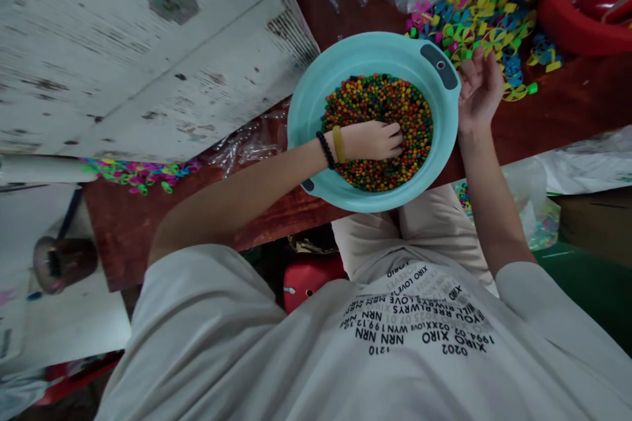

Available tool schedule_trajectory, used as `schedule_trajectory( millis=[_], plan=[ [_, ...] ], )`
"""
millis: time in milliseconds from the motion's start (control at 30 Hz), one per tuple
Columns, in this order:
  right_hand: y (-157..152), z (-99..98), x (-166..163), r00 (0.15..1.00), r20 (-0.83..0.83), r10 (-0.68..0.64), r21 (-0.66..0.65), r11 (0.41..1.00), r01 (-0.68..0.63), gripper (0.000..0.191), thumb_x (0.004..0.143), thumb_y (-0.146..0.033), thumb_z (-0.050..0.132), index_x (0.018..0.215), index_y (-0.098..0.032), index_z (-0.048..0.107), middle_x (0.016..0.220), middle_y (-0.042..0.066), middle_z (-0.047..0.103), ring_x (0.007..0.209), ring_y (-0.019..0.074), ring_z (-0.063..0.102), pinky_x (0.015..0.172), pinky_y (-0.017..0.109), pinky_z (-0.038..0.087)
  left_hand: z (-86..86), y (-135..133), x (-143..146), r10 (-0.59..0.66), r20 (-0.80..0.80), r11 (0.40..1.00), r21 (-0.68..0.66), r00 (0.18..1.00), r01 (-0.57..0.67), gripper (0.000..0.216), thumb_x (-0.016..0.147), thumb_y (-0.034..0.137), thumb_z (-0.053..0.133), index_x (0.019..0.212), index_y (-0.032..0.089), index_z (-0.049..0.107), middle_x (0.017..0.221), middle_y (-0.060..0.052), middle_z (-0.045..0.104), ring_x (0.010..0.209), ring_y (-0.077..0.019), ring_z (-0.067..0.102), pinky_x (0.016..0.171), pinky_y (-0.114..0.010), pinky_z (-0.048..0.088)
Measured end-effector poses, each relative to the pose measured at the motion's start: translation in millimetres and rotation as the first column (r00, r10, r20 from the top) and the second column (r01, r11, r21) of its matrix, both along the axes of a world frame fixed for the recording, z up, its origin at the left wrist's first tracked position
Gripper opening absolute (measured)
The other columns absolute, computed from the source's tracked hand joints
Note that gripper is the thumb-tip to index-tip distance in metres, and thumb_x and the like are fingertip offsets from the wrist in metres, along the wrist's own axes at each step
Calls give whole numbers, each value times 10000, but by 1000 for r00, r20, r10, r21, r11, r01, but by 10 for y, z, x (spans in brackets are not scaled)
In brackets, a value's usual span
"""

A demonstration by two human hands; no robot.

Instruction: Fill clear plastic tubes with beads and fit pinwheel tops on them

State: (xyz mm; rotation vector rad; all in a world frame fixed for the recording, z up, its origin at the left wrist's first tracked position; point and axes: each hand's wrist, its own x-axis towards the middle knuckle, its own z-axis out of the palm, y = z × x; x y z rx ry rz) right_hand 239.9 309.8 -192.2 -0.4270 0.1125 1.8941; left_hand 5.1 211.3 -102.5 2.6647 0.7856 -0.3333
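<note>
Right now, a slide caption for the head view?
Left hand in a teal bowl of coloured beads, right hand at its rim.

Left hand (372,140) rests among beads (395,95) in teal bowl (306,112), right hand (478,89) beside rim.

The only writing I can read is the black print on the chest of the white shirt (306,342), near the lower edge of my view. Its curved lines give "XIRO" several times, "NRN NRN", "XIRO LOVE" and "ALWAYS LOVE NRN". The numbers are "1210", "0202" and a date-like string beginning "1994.02.02". The smaller words toward the hem are too cramped to make out. The grey grip on the far rim of the teal bowl (306,112) carries a small red round mark, too small to read.
</note>
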Motion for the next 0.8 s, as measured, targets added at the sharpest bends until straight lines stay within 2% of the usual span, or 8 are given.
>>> schedule_trajectory(
  millis=[100, 233, 300, 400, 500, 600, 700, 800],
  plan=[
    [14, -30, 1, 999, -42, -7, 32, 999, 9, 299, 834, -715, 551, 1021, -525, 686, 515, -18, 470, 597, 278, 573, 461, 428, 488, 104, -185, -48, -34, 25, 998, -49, 999, 35, 224, 999, 104, 543, 1055, 246, 707, 1183, -132, 745, 1127, -266, 634, 787, -347, 476],
    [-1, 6, -21, 988, -149, -32, 97, 994, 47, 159, 911, -568, 551, 964, -463, 659, 507, -59, 454, 431, 199, 362, 393, 366, 371, 166, -375, -79, -13, 51, 995, -97, 999, 18, 276, 980, 28, 498, 1087, 203, 682, 1197, -132, 739, 1094, -239, 650, 877, -324, 487],
    [-25, 42, -28, 986, -164, -24, 89, 995, 39, 207, 883, -629, 574, 958, -454, 654, 511, -58, 454, 450, 211, 407, 408, 373, 383, 188, -398, -92, 45, 84, 986, -165, 995, -30, 262, 991, 38, 486, 1112, 187, 664, 1162, -112, 739, 1065, -217, 668, 920, -310, 490],
    [-68, 96, -15, 984, -175, 36, 54, 998, -27, 339, 785, -729, 569, 1014, -500, 666, 512, -27, 486, 665, 294, 591, 529, 442, 481, 279, -307, -122, 148, 120, 971, -204, 982, -122, 219, 1024, 85, 483, 1136, 186, 642, 1133, -73, 732, 1040, -191, 681, 932, -293, 497],
    [-91, 137, 6, 969, -233, 80, 33, 997, -74, 390, 741, -712, 542, 1077, -545, 649, 494, -24, 510, 827, 321, 619, 650, 476, 514, 419, -83, -115, 161, 34, 986, 44, 986, -162, 287, 1044, 73, 407, 1197, 162, 632, 1196, -111, 704, 1119, -241, 641, 957, -360, 497],
    [-84, 155, 12, 965, -259, 44, -5, 999, -47, 337, 763, -668, 525, 1053, -550, 650, 484, -33, 508, 765, 313, 583, 660, 475, 490, 468, 188, -12, 253, -100, 919, 336, 962, -207, 366, 1085, 119, 345, 1318, 194, 617, 1279, -144, 677, 1225, -286, 560, 893, -389, 506],
    [-67, 147, 8, 977, -212, -12, -43, 999, 3, 266, 796, -668, 541, 989, -536, 668, 486, -39, 493, 677, 297, 546, 630, 469, 470, 329, 376, 149, 314, -255, 883, 433, 914, -183, 435, 1108, 126, 263, 1354, 144, 622, 1284, -194, 679, 1251, -310, 536, 834, -396, 506],
    [-54, 120, 15, 977, -212, 13, -88, 996, -32, 348, 756, -743, 558, 1009, -539, 683, 493, -22, 498, 741, 316, 578, 644, 484, 482, 108, 378, 257, 189, -339, 883, 470, 922, -8, 497, 1109, 100, 190, 1338, 62, 629, 1263, -241, 685, 1223, -325, 537, 917, -442, 490]
  ],
)
